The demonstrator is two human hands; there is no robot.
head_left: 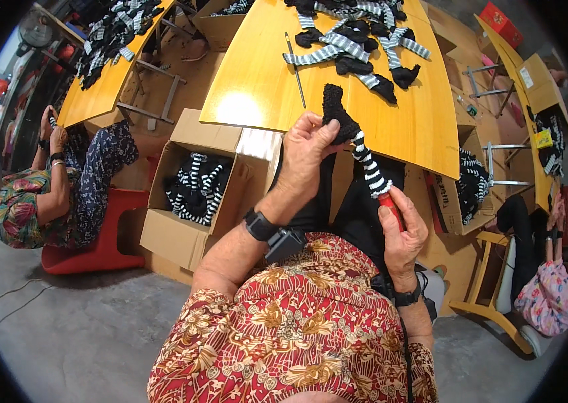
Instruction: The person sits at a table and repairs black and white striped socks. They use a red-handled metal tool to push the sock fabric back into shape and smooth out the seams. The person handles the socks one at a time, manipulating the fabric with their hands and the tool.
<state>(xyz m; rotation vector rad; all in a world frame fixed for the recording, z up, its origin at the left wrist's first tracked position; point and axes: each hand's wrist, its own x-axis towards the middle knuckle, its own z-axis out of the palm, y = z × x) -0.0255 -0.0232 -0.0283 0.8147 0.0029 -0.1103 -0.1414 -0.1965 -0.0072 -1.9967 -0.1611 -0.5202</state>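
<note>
My left hand (305, 153) pinches the black knitted end of a sock (339, 115) between thumb and fingers, just past the table's near edge. The sock's narrow black-and-white striped part slants down to my right hand (406, 228). There, my fingers are closed round a red handle (389, 207), and the striped knit meets its upper end. Whether a shaft runs inside the sock is hidden. On the yellow table (257, 101) ahead lies a pile of striped socks (348, 43) with black ends. A thin dark rod (295, 70) rests left of the pile.
An open carton (180, 252) with striped knits stands at my left, another carton (458, 201) at my right. A person (49, 195) sits on a red chair (96, 235) at the left, by a second table (99, 94). Another person (546, 282) is at the far right.
</note>
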